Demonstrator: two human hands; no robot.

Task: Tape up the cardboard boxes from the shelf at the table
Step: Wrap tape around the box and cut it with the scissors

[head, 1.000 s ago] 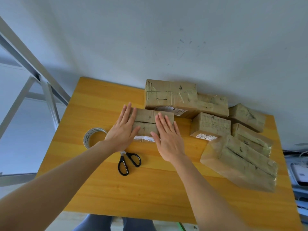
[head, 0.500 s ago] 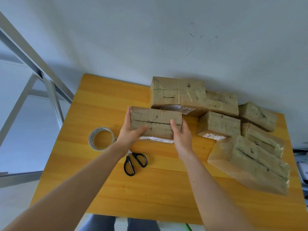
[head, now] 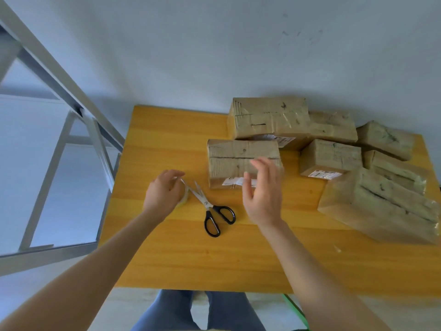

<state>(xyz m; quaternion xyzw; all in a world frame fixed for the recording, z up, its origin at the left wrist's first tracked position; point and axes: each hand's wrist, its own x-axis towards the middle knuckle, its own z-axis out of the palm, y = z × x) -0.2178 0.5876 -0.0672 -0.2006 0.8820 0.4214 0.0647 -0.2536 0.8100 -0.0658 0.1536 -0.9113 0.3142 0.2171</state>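
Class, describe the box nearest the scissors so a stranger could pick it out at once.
On the wooden table, boxes cluster at the far right. The box is the leftmost one in front, just beyond the scissors. Alone among them, it sits right behind the raised right hand.

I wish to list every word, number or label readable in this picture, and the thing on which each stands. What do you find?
No text can be read.
Front label, on the front box: blurred, unreadable.
Back label, on the back box: blurred, unreadable.
Middle label, on the middle box: too small to read.
Dark marks on box tops: no legible words.
Tape roll, under the left hand: no print shows.
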